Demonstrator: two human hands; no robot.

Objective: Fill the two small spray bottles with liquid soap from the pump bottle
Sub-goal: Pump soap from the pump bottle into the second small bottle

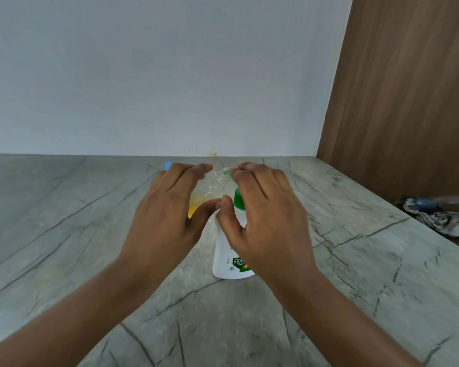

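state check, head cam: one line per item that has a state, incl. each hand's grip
Small spray bottle: tilted, held, yellow liquid inside, threaded neck showing.
Pump bottle: upright on the counter, green pump top on.
Left hand: grips the small spray bottle.
Right hand: fingers curled at that bottle's neck; grip unclear.
Blue item: mostly hidden, unclear.
Cloth: crumpled.

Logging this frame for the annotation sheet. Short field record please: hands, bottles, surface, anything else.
surface: grey veined counter
left hand: grips small clear bottle, tilted, yellow liquid in its lower part
right hand: fingertips at that bottle's threaded neck; grip hidden
pump bottle: white, green pump, upright on counter, below right hand
blue item: behind left hand, mostly hidden
cloth: crumpled, far right
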